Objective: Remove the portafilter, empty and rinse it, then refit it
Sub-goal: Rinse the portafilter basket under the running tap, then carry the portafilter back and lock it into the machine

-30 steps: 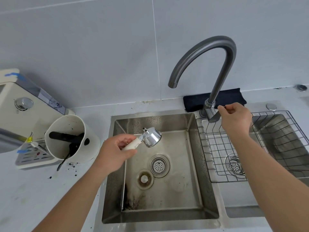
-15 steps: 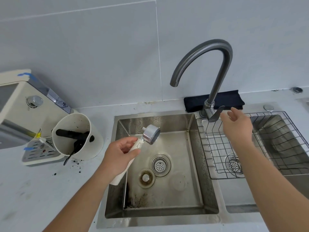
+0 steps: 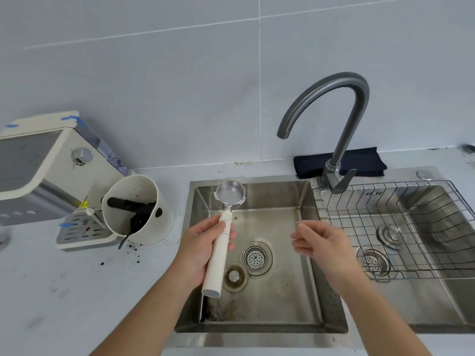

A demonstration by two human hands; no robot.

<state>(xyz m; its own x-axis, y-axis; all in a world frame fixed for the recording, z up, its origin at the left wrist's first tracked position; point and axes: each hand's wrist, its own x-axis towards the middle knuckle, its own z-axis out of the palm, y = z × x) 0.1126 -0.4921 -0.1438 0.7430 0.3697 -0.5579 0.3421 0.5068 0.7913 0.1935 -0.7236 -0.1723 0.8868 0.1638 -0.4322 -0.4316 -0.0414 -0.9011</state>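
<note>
Left hand (image 3: 203, 249) wraps the long white handle of the chrome-basketed portafilter (image 3: 223, 231), held over the steel sink (image 3: 305, 322); right hand (image 3: 320, 242) hovers empty, fingers loosely curled. Head-heavy, rigid and probably wet-slick, it is best gripped mid-handle. Whether grounds remain in the basket is unclear.

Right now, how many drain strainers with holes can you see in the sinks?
2. One drain strainer sits in the floor of the left basin, beside a plain round plug. The other lies in the right basin under the wire rack. None appears hidden.
</note>
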